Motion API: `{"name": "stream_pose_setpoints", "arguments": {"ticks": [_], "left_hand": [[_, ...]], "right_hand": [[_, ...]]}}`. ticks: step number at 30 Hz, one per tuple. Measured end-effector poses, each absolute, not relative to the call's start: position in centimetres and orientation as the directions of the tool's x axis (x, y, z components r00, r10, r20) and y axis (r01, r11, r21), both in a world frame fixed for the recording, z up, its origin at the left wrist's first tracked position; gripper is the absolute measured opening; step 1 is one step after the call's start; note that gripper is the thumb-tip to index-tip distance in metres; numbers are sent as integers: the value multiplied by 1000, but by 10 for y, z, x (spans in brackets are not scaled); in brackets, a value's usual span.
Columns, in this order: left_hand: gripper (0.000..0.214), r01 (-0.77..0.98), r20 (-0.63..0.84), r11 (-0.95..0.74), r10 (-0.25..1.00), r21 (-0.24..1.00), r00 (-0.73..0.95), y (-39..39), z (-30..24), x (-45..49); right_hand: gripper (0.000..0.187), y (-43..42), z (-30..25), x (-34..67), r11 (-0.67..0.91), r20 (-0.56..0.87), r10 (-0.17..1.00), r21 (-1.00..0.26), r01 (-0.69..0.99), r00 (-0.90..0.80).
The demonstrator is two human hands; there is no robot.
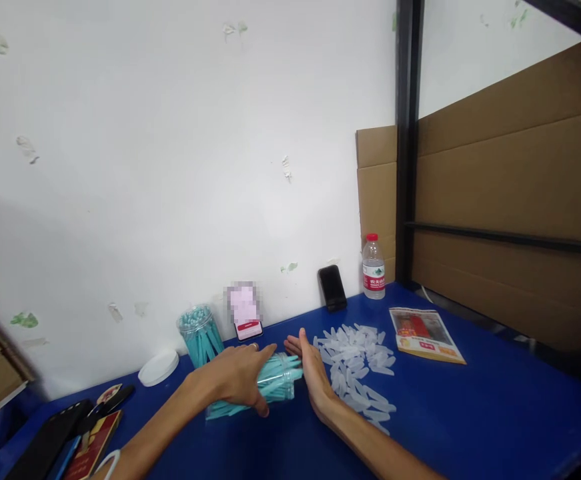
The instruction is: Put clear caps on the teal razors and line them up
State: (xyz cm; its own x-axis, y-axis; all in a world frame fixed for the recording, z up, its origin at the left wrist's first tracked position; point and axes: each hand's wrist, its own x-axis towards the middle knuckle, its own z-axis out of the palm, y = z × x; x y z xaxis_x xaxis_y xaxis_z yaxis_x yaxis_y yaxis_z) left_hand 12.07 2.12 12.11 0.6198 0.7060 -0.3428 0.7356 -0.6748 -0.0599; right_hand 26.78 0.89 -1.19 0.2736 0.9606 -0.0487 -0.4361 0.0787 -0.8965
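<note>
My left hand [240,375] is wrapped over a clear plastic jar [289,395] lying on its side, its mouth turned to the right. Thin turquoise sticks [273,380] fill it, and some of their ends stick out of the mouth. Flat and upright, my right hand [316,375] faces the mouth with its palm, close to the stick ends; whether it touches them I cannot tell. Just right of that hand lies a loose pile of frosted, translucent narrow pieces [355,353]. Behind my left hand stands a second clear jar [196,323] with more turquoise sticks.
A phone [245,310] leans against the wall, and a black stand [332,288] is farther right. A water bottle [373,268] stands in the corner near a printed packet [425,335]. At left on the blue table [495,407] are a white lid [159,368] and a black case [50,440].
</note>
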Motion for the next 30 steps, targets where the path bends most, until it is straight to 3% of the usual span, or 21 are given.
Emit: {"name": "stream_pose_setpoints", "arguments": {"ticks": [4,9,20,30], "left_hand": [[117,720,-417,-689,682,-89,601,30,131,129],[117,720,-460,-687,673,-99,579,35,136,134],[113,760,-465,-643,704,-98,536,18,148,122],[112,783,-450,-610,737,-122,504,11,144,105]], "right_hand": [[77,11,-13,269,82,-55,963,-874,-480,264],[74,11,-11,268,91,-37,950,-916,-391,309],[72,12,-17,265,97,35,927,-984,-148,373],[72,0,-4,264,97,54,931,-990,-104,361]]}}
